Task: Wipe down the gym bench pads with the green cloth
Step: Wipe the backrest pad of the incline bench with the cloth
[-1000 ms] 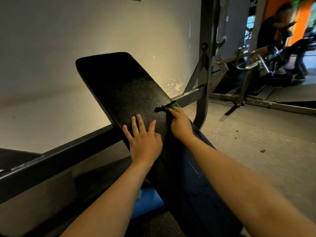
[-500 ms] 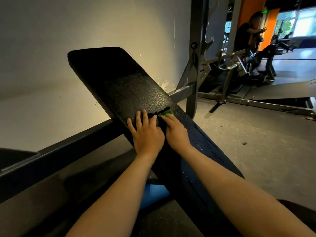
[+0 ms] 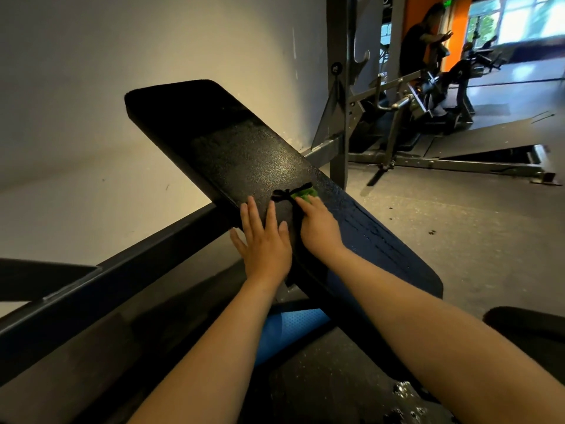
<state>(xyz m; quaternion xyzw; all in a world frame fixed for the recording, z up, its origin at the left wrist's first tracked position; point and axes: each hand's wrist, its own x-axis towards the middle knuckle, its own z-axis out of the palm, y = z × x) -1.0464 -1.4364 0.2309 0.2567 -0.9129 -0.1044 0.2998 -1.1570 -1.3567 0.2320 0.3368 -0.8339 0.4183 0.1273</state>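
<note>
Left hand [image 3: 266,243]: flat, fingers straight and spread, palm pressed on the black bench pad [image 3: 241,148] near its left edge. Right hand [image 3: 319,229]: just beside the left hand, fingers bent over the green cloth [image 3: 304,194], gripping it against the pad surface. The cloth sits about midway along the pad, nearer its right edge. Wet streaks [image 3: 370,231] mark the pad's lower right portion. A steel upright [image 3: 339,123] stands behind the right edge; a frame crossbar [image 3: 122,270] passes under the left edge.
</note>
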